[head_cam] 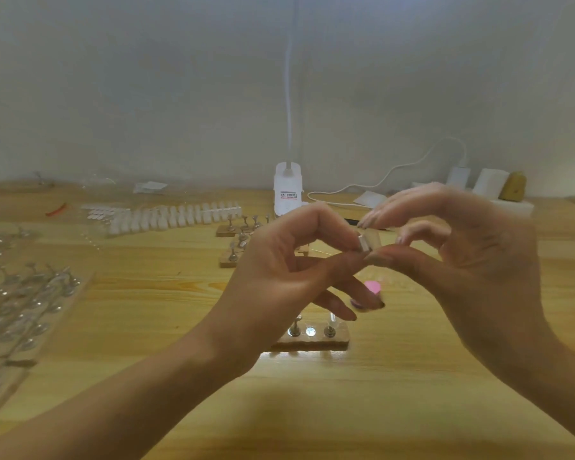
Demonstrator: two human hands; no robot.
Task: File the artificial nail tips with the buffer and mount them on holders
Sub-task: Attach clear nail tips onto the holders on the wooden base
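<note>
Fingers [332, 224] of left hand [279, 270] and right hand [478, 254] pinch nail tip [375, 241].

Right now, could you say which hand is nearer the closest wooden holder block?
Left. The left hand hangs its fingers just above the wooden holder block; the right hand is further right.

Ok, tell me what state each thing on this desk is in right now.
nail tip: off the table, pinched between both hands.
left hand: pinches the nail tip.
right hand: pinches the nail tip.
pink buffer: under the left hand, blurred; held or lying, cannot tell.
near wooden base: two holders upright, middle spot bare.
</note>
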